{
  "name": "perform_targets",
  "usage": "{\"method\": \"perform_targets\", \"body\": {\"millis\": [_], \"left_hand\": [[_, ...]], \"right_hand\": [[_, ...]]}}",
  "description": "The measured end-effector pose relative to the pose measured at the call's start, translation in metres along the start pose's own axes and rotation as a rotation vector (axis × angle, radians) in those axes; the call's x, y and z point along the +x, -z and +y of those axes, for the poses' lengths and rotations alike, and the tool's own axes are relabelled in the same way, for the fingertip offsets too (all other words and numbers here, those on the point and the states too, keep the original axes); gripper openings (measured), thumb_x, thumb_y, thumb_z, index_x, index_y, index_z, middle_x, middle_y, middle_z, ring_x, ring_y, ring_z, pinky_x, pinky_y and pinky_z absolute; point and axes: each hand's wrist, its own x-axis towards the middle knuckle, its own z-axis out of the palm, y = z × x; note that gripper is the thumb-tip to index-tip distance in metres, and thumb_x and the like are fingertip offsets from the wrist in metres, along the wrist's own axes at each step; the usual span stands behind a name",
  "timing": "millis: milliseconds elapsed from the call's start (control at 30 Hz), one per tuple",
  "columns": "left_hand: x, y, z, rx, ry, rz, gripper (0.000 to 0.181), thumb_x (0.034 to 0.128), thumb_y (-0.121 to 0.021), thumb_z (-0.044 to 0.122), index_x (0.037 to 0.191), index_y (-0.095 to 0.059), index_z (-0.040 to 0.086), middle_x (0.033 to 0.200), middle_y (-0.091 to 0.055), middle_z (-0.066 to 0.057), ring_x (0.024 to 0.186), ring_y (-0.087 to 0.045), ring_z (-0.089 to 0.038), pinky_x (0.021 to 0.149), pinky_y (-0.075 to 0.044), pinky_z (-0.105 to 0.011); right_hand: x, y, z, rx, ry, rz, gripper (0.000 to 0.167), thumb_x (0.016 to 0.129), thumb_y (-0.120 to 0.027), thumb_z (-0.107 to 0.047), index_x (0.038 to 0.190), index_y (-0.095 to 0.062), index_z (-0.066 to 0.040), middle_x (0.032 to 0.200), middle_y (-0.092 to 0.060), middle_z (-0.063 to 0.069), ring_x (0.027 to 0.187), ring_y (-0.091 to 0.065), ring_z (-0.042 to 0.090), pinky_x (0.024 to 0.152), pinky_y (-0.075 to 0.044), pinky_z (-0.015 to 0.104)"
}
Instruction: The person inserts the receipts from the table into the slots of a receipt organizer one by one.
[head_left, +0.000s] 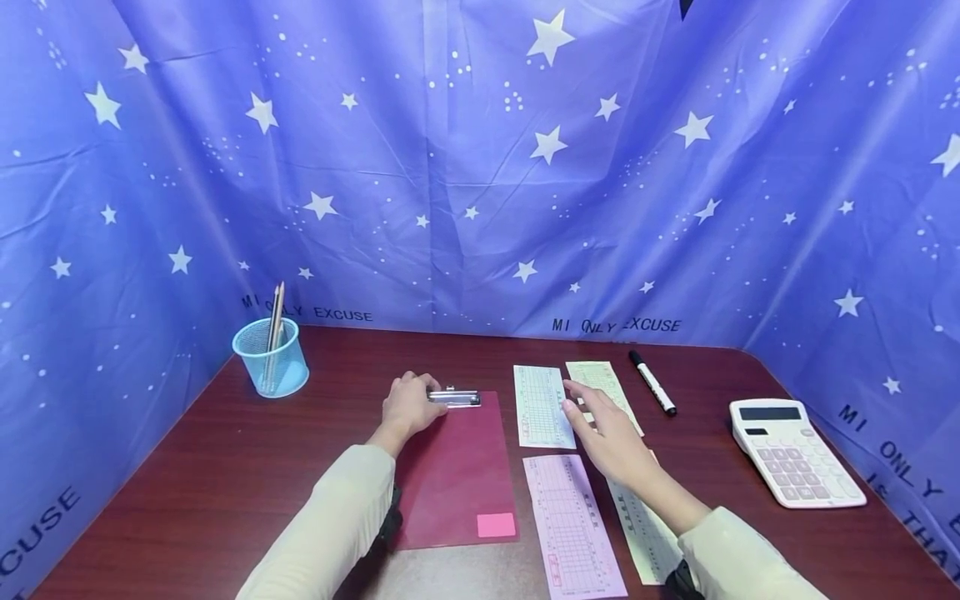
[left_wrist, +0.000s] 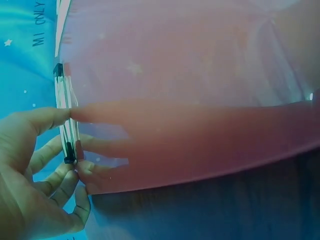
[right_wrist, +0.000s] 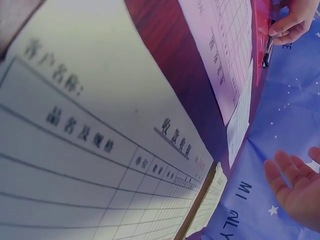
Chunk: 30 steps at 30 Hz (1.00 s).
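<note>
A glossy red clipboard [head_left: 459,471] lies on the table, its metal clip [head_left: 461,399] at the far edge and a pink sticky note [head_left: 496,525] at its near right corner. My left hand [head_left: 409,405] grips the left end of that clip; in the left wrist view the thumb and fingers bend about it, mirrored in the shiny board. My right hand [head_left: 613,440] hovers over the printed receipt slips, fingers extended, holding nothing. Beneath or beside it are a pale bluish slip [head_left: 538,408], a pink slip [head_left: 573,525], a far yellow-green slip [head_left: 600,379] and a near pale green slip [head_left: 647,533], partly hidden by the forearm.
A blue mesh cup [head_left: 272,367] with pencils stands at the back left. Behind the slips lies a black-and-white marker [head_left: 652,383]. To the right is a white calculator [head_left: 797,454]. A blue star-printed curtain [head_left: 450,167] encloses the table's back and sides.
</note>
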Motion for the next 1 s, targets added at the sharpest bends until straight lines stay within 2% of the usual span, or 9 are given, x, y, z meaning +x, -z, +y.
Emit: {"method": "perform_targets", "body": {"millis": [133,300,400,500,600,700,1000], "left_hand": [[0.0,0.0,0.002,0.0,0.017,0.003,0.028,0.0783,-0.079,0.019,0.103,-0.071,0.011,0.109,-0.061,-0.014,0.109,-0.054,-0.034,0.086,-0.052,-0.058],[0.0,-0.001,0.002,0.009,0.011,-0.005,0.025,0.0807,-0.079,0.018,0.102,-0.069,0.01,0.111,-0.06,-0.013,0.11,-0.053,-0.035,0.086,-0.051,-0.059],[0.001,-0.003,0.002,0.005,0.005,-0.009,0.024,0.082,-0.079,0.017,0.102,-0.069,0.01,0.112,-0.059,-0.012,0.11,-0.052,-0.036,0.087,-0.05,-0.061],[0.001,-0.004,0.003,0.006,0.001,-0.003,0.023,0.082,-0.08,0.015,0.101,-0.068,0.01,0.111,-0.059,-0.011,0.11,-0.052,-0.036,0.087,-0.05,-0.062],[0.001,-0.004,0.004,0.012,-0.004,-0.005,0.022,0.0839,-0.079,0.016,0.102,-0.068,0.011,0.113,-0.059,-0.011,0.112,-0.052,-0.036,0.087,-0.049,-0.064],[0.001,-0.004,0.003,0.026,-0.021,-0.006,0.022,0.0856,-0.078,0.016,0.103,-0.067,0.011,0.114,-0.059,-0.012,0.112,-0.052,-0.037,0.086,-0.049,-0.065],[0.0,-0.006,0.003,0.041,-0.053,-0.014,0.019,0.0889,-0.076,0.014,0.103,-0.064,0.009,0.114,-0.059,-0.012,0.114,-0.051,-0.037,0.085,-0.049,-0.066]], "right_hand": [[0.001,0.001,0.0,0.036,-0.044,-0.026,0.047,0.108,-0.049,-0.03,0.144,-0.053,0.0,0.133,-0.061,0.02,0.118,-0.062,0.036,0.092,-0.054,0.051],[-0.002,0.005,-0.001,0.122,-0.164,-0.068,0.045,0.105,-0.057,-0.027,0.141,-0.055,0.0,0.131,-0.062,0.02,0.12,-0.06,0.038,0.098,-0.051,0.053],[-0.004,0.007,-0.001,0.167,-0.236,-0.088,0.044,0.101,-0.065,-0.024,0.139,-0.058,-0.001,0.127,-0.064,0.018,0.117,-0.063,0.038,0.093,-0.054,0.049],[-0.005,0.008,0.0,0.212,-0.293,-0.112,0.045,0.095,-0.072,-0.021,0.134,-0.061,-0.001,0.121,-0.066,0.016,0.112,-0.066,0.033,0.085,-0.056,0.04],[-0.007,0.008,0.002,0.226,-0.315,-0.145,0.046,0.09,-0.077,-0.018,0.129,-0.064,0.002,0.115,-0.068,0.015,0.106,-0.067,0.028,0.079,-0.056,0.032],[-0.008,0.008,0.004,0.227,-0.32,-0.18,0.046,0.086,-0.081,-0.016,0.125,-0.066,0.003,0.112,-0.069,0.014,0.102,-0.066,0.026,0.076,-0.055,0.03],[-0.011,0.006,0.005,0.196,-0.351,-0.219,0.045,0.079,-0.085,-0.014,0.117,-0.069,0.002,0.106,-0.067,0.009,0.097,-0.066,0.023,0.079,-0.051,0.033]]}}
